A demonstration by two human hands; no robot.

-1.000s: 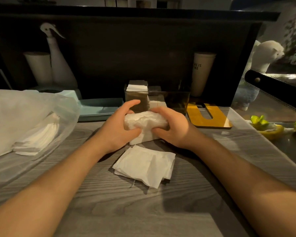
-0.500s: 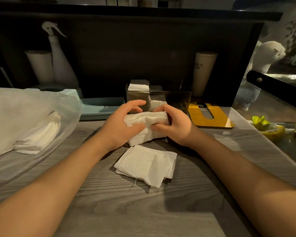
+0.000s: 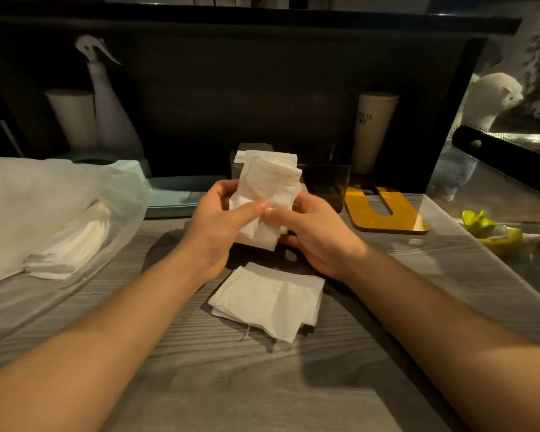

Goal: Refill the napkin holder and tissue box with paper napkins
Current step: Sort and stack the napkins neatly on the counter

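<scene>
Lifted since the earlier frame, the napkin stack now stands upright above the counter, no longer pressed low between the palms. Left hand grips its lower left side, thumb across the front; right hand pinches the lower right, thumb meeting the left thumb on the paper. The stack's long axis runs roughly vertical, its top edge leaning slightly away toward the napkin holder, a dark see-through container directly behind the hands near the counter's back edge. Both hands sit about equally close to it, the right a touch nearer its open part. A few napkins already stand in its left end; the rest looks unfilled, though the dark wall hides much. Just in front of the hands a loose napkin pile lies flat. Along the counter's left edge a clear plastic bag holds more napkins. A yellow board lies to the holder's right.
</scene>
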